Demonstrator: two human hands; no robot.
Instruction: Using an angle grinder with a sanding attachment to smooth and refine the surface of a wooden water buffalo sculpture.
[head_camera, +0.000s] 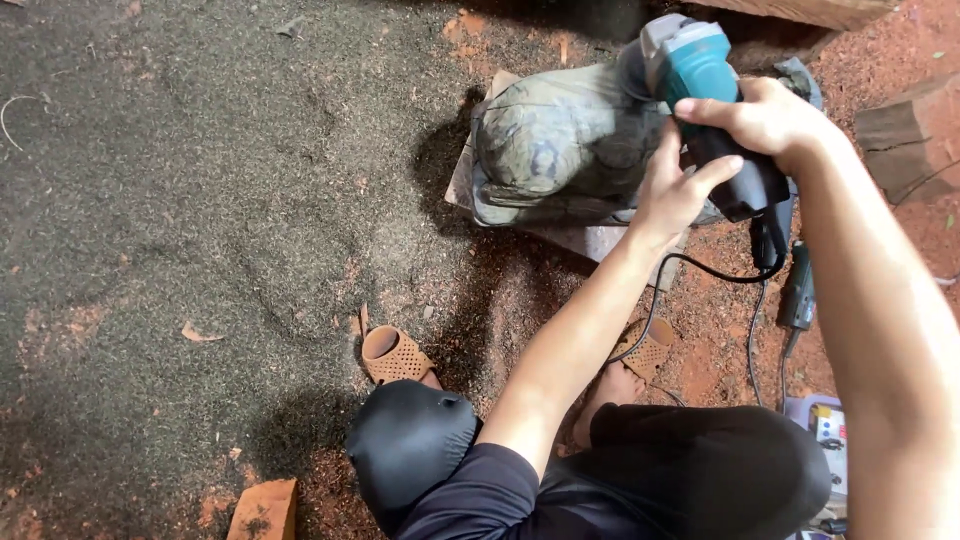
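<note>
A greenish-grey carved stone block (560, 140) rests on a flat slab (590, 240) on the ground. A teal and black angle grinder (700, 90) is held against the stone's right end. My right hand (765, 118) grips the grinder's body from above. My left hand (675, 195) holds the grinder's underside beside the stone, fingers curled around the black handle. The grinder's black cord (740, 275) loops down toward my legs.
Dark stone dust covers the ground at left; reddish soil lies at right. My feet in tan perforated sandals (395, 355) are below the slab. A brick piece (262, 510) lies bottom left. Another slim tool (797, 290) and wooden blocks (905, 135) lie at right.
</note>
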